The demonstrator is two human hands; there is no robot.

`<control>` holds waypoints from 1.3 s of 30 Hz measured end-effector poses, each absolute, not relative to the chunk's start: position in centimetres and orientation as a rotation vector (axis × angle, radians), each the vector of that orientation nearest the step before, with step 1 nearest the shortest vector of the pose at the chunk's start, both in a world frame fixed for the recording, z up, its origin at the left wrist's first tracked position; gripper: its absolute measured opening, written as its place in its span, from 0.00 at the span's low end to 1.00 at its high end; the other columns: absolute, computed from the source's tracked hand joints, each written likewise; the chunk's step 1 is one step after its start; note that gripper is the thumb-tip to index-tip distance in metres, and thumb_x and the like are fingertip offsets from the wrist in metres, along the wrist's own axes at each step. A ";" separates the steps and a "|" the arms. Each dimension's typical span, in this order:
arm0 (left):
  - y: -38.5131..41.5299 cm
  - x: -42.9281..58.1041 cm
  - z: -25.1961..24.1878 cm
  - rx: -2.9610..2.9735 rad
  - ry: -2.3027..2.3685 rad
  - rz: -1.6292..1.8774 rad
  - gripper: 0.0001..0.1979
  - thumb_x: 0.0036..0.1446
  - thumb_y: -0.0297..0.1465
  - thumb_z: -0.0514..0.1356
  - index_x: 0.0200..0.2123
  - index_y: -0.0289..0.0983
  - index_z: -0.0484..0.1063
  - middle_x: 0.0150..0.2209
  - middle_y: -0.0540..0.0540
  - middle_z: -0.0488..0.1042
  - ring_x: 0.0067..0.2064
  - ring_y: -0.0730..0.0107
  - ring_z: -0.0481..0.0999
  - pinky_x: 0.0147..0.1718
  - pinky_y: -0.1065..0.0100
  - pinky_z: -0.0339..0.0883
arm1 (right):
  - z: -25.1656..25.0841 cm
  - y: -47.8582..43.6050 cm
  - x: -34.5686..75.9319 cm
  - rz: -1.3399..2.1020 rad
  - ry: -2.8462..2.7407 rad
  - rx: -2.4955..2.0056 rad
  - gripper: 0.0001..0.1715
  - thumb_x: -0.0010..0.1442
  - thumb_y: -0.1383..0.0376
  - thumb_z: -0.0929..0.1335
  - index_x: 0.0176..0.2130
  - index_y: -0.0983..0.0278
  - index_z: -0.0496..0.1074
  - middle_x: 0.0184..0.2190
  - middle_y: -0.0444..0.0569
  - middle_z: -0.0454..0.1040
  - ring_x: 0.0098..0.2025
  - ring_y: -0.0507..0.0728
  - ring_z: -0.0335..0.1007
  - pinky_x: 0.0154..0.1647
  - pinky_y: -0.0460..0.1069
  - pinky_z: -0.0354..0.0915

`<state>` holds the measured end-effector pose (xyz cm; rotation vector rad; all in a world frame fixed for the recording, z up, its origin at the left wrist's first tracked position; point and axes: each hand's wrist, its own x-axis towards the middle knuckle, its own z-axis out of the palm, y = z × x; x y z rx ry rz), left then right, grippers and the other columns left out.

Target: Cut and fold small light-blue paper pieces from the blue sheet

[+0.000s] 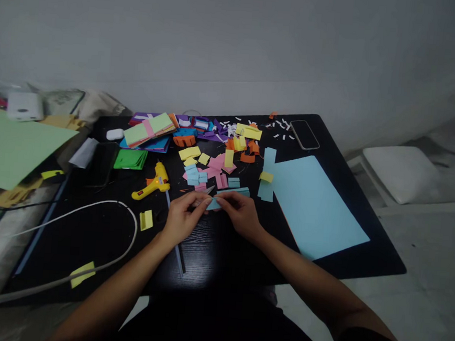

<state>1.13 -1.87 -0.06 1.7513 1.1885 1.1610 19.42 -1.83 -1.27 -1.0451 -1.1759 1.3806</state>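
Note:
Between my two hands is a small light blue paper piece (pixel 214 204), held over the front middle of the black table. My left hand (pixel 184 215) pinches its left end with thumb and fingers. The right end is pinched by my right hand (pixel 240 212). Scissor blades (pixel 209 189) poke out just beyond my fingers; the rest of the scissors is hidden. Past my hands lie folded light blue pieces (pixel 195 176), pink pieces (pixel 221 180) and a light blue strip (pixel 239 191).
Left of my hands are a yellow glue gun (pixel 153 181), a glue stick (pixel 179 261), green paper (pixel 130 159) and a white cable (pixel 130 210). Blue sheets (pixel 317 209) and a phone (pixel 305 135) lie to the right. A white stool (pixel 400 173) stands beyond the table (pixel 386 262).

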 end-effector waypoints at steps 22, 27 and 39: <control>-1.1 1.1 -0.1 1.514 1.196 1.140 0.10 0.60 0.38 0.67 0.37 0.36 0.79 0.28 0.50 0.80 0.26 0.73 0.78 0.28 0.72 0.73 | -1.2 -1.4 19.7 1.427 -1.111 -1.058 0.20 0.55 0.49 0.77 0.36 0.62 0.79 0.32 0.45 0.81 0.31 0.55 0.80 0.38 0.51 0.79; -1.3 1.4 -0.1 1.504 1.175 1.122 0.10 0.59 0.38 0.67 0.36 0.37 0.80 0.27 0.49 0.80 0.27 0.71 0.78 0.29 0.71 0.74 | -1.2 -1.4 19.6 1.418 -1.143 -1.095 0.18 0.54 0.51 0.77 0.34 0.63 0.79 0.28 0.43 0.79 0.26 0.53 0.77 0.32 0.48 0.75; -1.2 0.9 -0.1 1.617 1.194 1.111 0.09 0.63 0.37 0.65 0.38 0.37 0.79 0.28 0.50 0.79 0.28 0.72 0.78 0.31 0.70 0.73 | -1.1 -1.5 19.3 1.408 -1.062 -1.092 0.18 0.53 0.50 0.77 0.32 0.62 0.78 0.28 0.44 0.80 0.28 0.55 0.77 0.36 0.52 0.77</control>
